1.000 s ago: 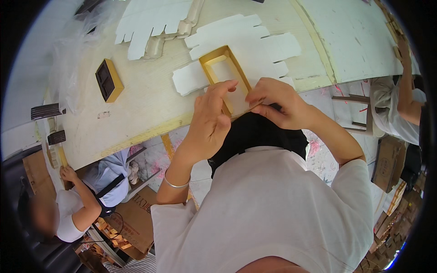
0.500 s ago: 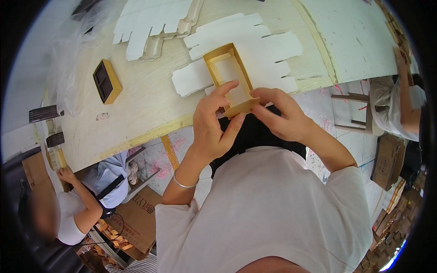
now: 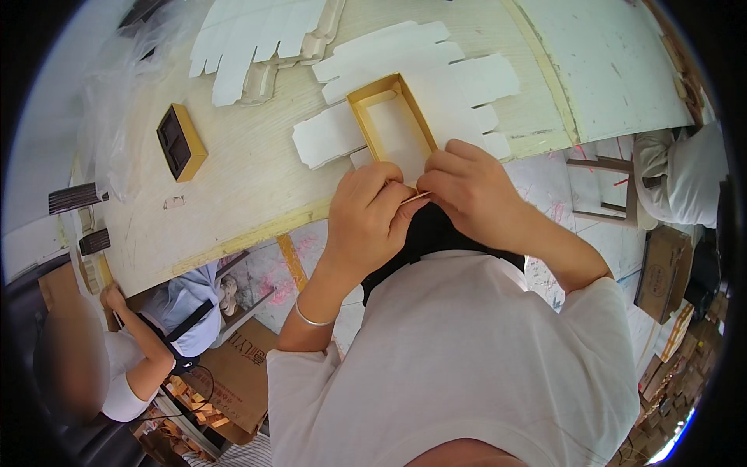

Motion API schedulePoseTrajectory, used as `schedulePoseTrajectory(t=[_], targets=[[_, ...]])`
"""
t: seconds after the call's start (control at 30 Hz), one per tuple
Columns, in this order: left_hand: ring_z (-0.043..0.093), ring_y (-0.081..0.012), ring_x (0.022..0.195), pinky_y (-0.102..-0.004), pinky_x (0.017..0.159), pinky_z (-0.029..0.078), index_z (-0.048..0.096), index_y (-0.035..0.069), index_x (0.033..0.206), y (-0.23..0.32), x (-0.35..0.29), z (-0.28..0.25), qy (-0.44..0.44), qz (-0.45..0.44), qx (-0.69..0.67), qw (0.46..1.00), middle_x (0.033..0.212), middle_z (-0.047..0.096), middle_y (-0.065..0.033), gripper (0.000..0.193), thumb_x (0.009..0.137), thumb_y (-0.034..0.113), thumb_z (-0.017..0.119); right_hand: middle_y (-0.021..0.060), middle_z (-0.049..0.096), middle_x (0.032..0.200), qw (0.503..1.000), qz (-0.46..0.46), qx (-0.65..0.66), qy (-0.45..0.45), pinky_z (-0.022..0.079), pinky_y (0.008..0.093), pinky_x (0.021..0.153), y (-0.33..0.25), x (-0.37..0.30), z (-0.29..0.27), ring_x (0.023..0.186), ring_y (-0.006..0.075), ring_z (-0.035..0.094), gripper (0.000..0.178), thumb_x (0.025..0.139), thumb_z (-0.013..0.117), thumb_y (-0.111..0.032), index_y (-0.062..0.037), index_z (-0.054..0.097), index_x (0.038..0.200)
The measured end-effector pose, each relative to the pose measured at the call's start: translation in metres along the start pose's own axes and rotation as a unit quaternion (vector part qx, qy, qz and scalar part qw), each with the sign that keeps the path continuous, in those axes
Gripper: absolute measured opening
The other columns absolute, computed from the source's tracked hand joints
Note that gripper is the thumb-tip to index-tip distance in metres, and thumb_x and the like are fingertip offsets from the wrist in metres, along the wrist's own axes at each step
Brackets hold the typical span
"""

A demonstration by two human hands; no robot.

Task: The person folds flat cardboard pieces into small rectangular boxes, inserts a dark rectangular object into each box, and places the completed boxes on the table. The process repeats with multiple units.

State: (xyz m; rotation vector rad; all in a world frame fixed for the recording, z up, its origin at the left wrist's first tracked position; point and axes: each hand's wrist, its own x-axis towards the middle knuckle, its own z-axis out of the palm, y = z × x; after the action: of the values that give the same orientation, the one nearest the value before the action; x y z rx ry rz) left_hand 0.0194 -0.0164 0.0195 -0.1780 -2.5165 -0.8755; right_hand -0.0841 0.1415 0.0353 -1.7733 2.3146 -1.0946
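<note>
A gold cardboard box (image 3: 420,124) with a white inside lies open toward me over the table's near edge. Both hands are at its near end. My left hand (image 3: 366,206) pinches the near flap at its left corner, fingers curled over the rim. My right hand (image 3: 467,191) grips the same end at the right corner, fingers bent and pressed together. The fingers hide most of that near wall. Under the box are flat white die-cut card blanks (image 3: 331,132), spread on the table.
A small gold box with a dark divided insert (image 3: 180,142) stands to the left. More white blanks (image 3: 261,39) are stacked at the far side, near clear plastic (image 3: 117,93). A co-worker (image 3: 140,366) sits at the left; another person (image 3: 685,179) is at the right, beside a carton (image 3: 663,274).
My fingers have closed in on the near end of the box. The right hand has curled inward at its corner, and the left fingers have come down over the rim.
</note>
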Motion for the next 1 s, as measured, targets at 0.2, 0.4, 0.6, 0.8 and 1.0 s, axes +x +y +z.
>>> schedulePoseTrajectory(t=[0.2, 0.4, 0.6, 0.8, 1.0], targets=[[0.056, -0.0229, 0.074, -0.0310, 0.067, 0.047, 0.068, 0.003, 0.092, 0.008, 0.018, -0.028, -0.180, -0.128, -0.074, 0.972, 0.100, 0.061, -0.0097, 0.032, 0.068, 0.019, 0.081, 0.0061, 0.052, 0.074, 0.991, 0.008, 0.075, -0.115, 0.045, 0.0358, 0.065, 0.007, 0.018, -0.018, 0.075, 0.0251, 0.053, 0.007, 0.072, 0.067, -0.004, -0.0035, 0.061, 0.070], [0.056, -0.0286, 0.100, -0.0361, 0.084, 0.047, 0.050, 0.009, 0.131, -0.010, 0.068, -0.075, -0.145, 0.012, 0.126, 0.981, 0.136, 0.045, -0.0163, 0.080, 0.060, 0.026, 0.084, 0.0076, 0.061, 0.100, 0.978, -0.111, 0.006, -0.177, 0.044, 0.0374, 0.085, 0.033, 0.029, -0.059, 0.098, 0.0288, 0.055, 0.018, 0.071, 0.068, 0.001, -0.0030, 0.065, 0.088], [0.055, -0.0315, 0.100, -0.0360, 0.084, 0.047, 0.052, 0.007, 0.126, -0.028, 0.072, -0.057, -0.201, -0.109, 0.041, 0.973, 0.117, 0.052, -0.0129, 0.077, 0.060, 0.026, 0.086, 0.0125, 0.053, 0.133, 0.996, -0.067, -0.010, 0.052, 0.039, 0.0391, 0.104, 0.101, 0.065, -0.098, 0.125, 0.0309, 0.049, 0.046, 0.077, 0.057, 0.010, -0.0061, 0.061, 0.119], [0.058, -0.0314, 0.094, -0.0385, 0.078, 0.049, 0.053, 0.003, 0.116, -0.011, 0.065, -0.035, -0.169, -0.195, 0.063, 0.964, 0.103, 0.050, -0.0112, 0.067, 0.063, 0.028, 0.085, 0.0192, 0.060, 0.101, 0.953, 0.039, -0.300, 0.014, 0.047, 0.0432, 0.084, 0.178, 0.135, -0.094, 0.096, 0.0355, 0.057, 0.024, 0.081, 0.068, -0.018, 0.0002, 0.064, 0.095], [0.058, -0.0311, 0.099, -0.0367, 0.081, 0.050, 0.046, 0.005, 0.130, -0.018, 0.054, -0.040, -0.136, -0.106, 0.035, 0.984, 0.119, 0.052, -0.0125, 0.077, 0.066, 0.026, 0.083, 0.0191, 0.061, 0.084, 0.962, 0.052, -0.257, 0.080, 0.048, 0.0432, 0.077, 0.172, 0.146, -0.102, 0.085, 0.0372, 0.058, 0.018, 0.073, 0.073, -0.014, 0.0019, 0.065, 0.077]])
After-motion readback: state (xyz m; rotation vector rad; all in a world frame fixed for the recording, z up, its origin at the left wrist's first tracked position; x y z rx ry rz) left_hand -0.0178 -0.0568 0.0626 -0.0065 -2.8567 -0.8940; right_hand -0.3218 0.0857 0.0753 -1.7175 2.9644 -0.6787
